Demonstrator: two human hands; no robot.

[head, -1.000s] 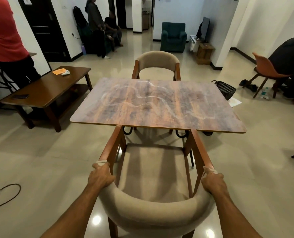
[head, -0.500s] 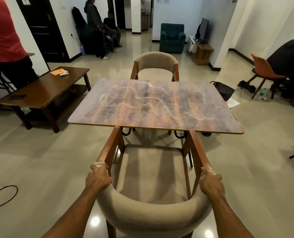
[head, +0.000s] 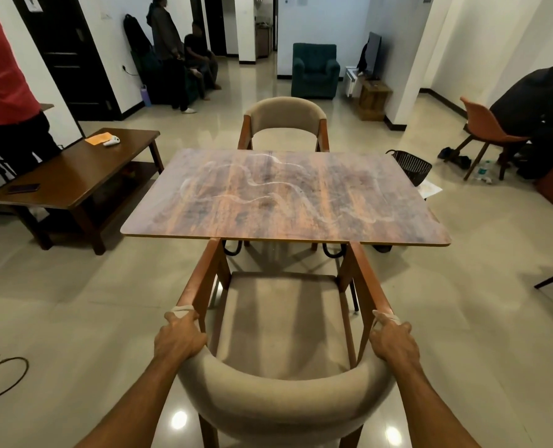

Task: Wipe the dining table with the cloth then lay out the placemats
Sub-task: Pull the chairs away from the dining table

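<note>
The table [head: 285,195] stands straight ahead of me, its wood-grain top marked with pale, winding streaks. The far chair [head: 286,113] sits at its other side. The near chair [head: 285,402] stands between me and the table, its arm ends tucked just under the near edge. Left of the table is a coffee table [head: 75,176] carrying a phone [head: 23,188], an orange sheet [head: 99,138] and a white controller [head: 112,141]. A dark basket [head: 409,164] stands on the floor by the table's far right corner. A cable [head: 7,379] loops on the floor at my left. My left hand [head: 180,337] grips the near chair where its left arm meets the padded back, fingers curled over it. My right hand [head: 393,342] grips the matching spot on the right arm.
</note>
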